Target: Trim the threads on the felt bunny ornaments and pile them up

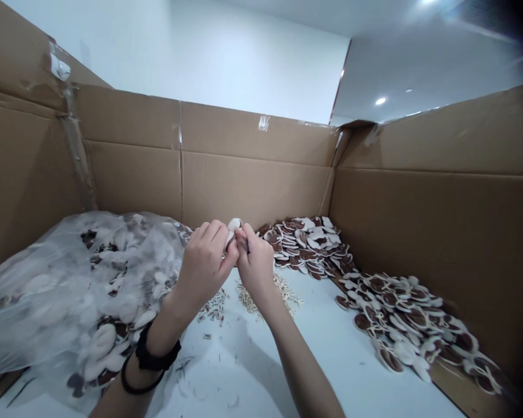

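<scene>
Above the middle of the white table, my left hand (204, 255) is closed round a small white-and-brown plush piece (234, 224). Its fluffy white top shows between the hands, while the rest is hidden behind my fingers. Close against it, my right hand (256, 261) is closed in a pinch at the same piece. Something small and dark shows at the right fingertips, too hidden to name. Below the hands lie a heap of short cream-coloured bits (283, 290) and a pile of small brown-and-white bits (215, 307).
A big clear plastic bag (65, 290) of similar plush pieces bulges on the left. Brown-and-white pieces are heaped at the back (307, 241), with another heap at right (409, 319), some with cream laces. Cardboard walls (253, 180) enclose the white table (331, 360).
</scene>
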### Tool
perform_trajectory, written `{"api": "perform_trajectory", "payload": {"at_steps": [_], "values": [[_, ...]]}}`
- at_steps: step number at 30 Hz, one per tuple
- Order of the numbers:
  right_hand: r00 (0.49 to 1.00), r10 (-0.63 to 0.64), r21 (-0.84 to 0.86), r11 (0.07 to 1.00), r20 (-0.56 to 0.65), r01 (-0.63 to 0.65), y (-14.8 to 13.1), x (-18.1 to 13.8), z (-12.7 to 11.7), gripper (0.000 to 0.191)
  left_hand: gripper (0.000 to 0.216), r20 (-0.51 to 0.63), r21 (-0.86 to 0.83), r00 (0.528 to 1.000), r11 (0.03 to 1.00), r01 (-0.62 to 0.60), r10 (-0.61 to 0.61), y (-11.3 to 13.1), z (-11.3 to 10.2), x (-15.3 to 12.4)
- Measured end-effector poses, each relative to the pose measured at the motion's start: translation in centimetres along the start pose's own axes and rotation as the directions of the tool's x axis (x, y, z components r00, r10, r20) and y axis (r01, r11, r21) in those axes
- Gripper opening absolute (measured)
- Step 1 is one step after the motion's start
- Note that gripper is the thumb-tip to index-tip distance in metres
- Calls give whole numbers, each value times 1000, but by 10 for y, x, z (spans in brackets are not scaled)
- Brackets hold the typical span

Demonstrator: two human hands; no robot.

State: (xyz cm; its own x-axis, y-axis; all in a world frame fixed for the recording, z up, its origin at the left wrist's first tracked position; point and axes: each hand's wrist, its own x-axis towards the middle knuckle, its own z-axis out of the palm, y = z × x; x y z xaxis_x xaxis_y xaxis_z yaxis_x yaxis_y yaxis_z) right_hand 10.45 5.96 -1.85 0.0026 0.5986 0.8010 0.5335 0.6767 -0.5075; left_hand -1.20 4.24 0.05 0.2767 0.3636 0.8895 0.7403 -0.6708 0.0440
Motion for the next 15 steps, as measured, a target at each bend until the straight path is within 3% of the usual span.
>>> {"api": "perform_trajectory", "payload": {"at_steps": [4,10,15], "values": [[997,-64,-33,997,31,65,3,4,-4,34,20,36,125,998,991,-54,49,-2,0,1],[993,-73,106,992,94,63,15,8,1,33,20,138,179,990,982,-67,43,-4,-2,1],[995,0,285,958,101,-29,19,6,14,35,25,147,43,986,996,72,-77,-5,3,0]]}}
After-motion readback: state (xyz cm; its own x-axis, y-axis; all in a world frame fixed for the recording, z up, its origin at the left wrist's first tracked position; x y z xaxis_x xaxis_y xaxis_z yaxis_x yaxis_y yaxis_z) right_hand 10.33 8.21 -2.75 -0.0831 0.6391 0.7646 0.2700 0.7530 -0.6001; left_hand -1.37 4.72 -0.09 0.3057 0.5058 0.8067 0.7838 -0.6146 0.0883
